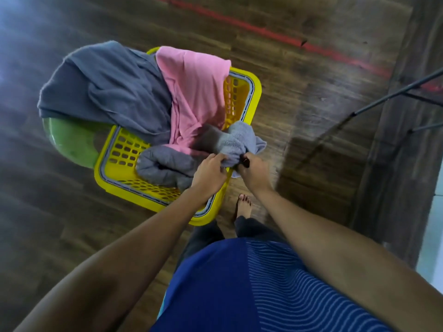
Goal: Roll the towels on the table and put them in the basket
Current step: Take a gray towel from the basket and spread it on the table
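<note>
A yellow slotted basket (pixel 124 152) stands on the wooden floor below me. A large dark grey towel (pixel 107 87) and a pink towel (pixel 196 92) drape over its far side. A rolled grey towel (pixel 165 166) lies inside near the front. My left hand (pixel 209 173) and my right hand (pixel 251 173) both grip a small light grey towel (pixel 237 140), bunched above the basket's right front corner.
A green plastic tub (pixel 69 140) sits at the basket's left, partly under the dark towel. Black metal legs (pixel 393 92) slant at the right by a dark wooden edge. A red line (pixel 263 32) crosses the floor beyond. My bare foot (pixel 244 204) stands beside the basket.
</note>
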